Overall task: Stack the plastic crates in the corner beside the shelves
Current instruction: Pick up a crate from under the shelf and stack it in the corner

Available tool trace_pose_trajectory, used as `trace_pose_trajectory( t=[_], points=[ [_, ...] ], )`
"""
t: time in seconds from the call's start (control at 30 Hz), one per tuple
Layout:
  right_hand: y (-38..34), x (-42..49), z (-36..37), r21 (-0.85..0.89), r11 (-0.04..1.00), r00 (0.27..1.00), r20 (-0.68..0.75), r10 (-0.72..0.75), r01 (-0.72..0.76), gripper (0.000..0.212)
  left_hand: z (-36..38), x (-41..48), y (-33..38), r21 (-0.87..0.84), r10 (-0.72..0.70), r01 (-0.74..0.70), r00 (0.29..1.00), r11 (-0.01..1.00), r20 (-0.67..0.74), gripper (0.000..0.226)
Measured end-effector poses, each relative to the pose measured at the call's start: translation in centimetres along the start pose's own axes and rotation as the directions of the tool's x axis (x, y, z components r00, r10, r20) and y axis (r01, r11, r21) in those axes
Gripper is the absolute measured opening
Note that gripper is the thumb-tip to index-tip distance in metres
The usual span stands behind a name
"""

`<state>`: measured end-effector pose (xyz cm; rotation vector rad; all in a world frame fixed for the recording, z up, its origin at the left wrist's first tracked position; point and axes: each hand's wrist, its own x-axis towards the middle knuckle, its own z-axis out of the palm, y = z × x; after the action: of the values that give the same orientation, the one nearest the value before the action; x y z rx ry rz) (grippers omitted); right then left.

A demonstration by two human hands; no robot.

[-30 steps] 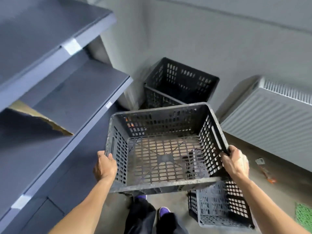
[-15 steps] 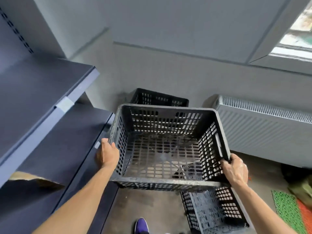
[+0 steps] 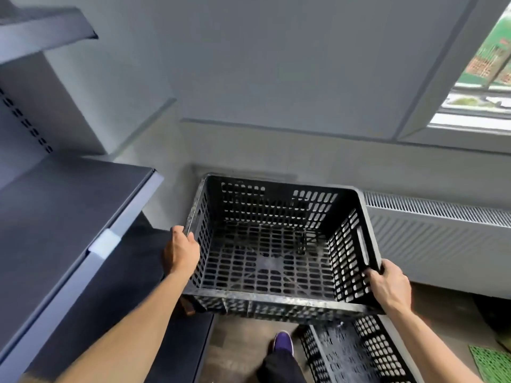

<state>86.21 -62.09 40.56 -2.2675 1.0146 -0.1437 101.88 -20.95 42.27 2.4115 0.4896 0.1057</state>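
Note:
I hold a dark perforated plastic crate (image 3: pixel 276 261) level in the corner, between the shelves and the radiator. My left hand (image 3: pixel 181 251) grips its left rim and my right hand (image 3: pixel 388 286) grips its right rim near the slot handle. Through the crate's holed bottom dark shapes show below, where the corner crate stood earlier; that crate is hidden behind the held one. Another black crate (image 3: pixel 356 352) lies on the floor at the lower right, under my right arm.
Grey metal shelves (image 3: pixel 69 217) fill the left side, their edge close to my left hand. A white radiator (image 3: pixel 442 239) runs along the right wall under a window. My purple shoe (image 3: pixel 283 342) stands on the floor. A green mat (image 3: pixel 492 360) lies at the far right.
The held crate has moved forward into the corner and now covers the crate that stood there. My view has tilted upward, showing more wall and window.

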Motion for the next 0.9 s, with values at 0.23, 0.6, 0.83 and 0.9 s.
trace_pose_trajectory(
  t=[0.23, 0.6, 0.83, 0.9],
  points=[
    [-3.8, 8.6, 2.3, 0.07, 0.998, 0.999, 0.054, -0.005, 0.001, 0.006, 1.7, 6.3, 5.7, 0.076, -0.005, 0.011, 0.997, 0.997, -0.077, 0.018],
    [-7.7, 17.4, 3.9, 0.083, 0.996, 0.989, 0.146, -0.02, 0.008, 0.004, 4.4, 13.0, 10.1, 0.156, 0.006, 0.01, 0.994, 0.988, -0.105, 0.017],
    [-8.1, 19.0, 5.2, 0.065, 0.996, 0.981, 0.187, 0.042, -0.055, 0.01, 7.1, 17.4, 11.4, 0.229, 0.047, -0.033, 0.997, 0.973, -0.057, 0.025],
    [-8.4, 19.6, 5.8, 0.051, 0.996, 0.981, 0.183, 0.059, -0.07, 0.011, 8.0, 18.7, 11.4, 0.234, 0.045, -0.036, 0.998, 0.972, -0.034, 0.023]
  ],
)
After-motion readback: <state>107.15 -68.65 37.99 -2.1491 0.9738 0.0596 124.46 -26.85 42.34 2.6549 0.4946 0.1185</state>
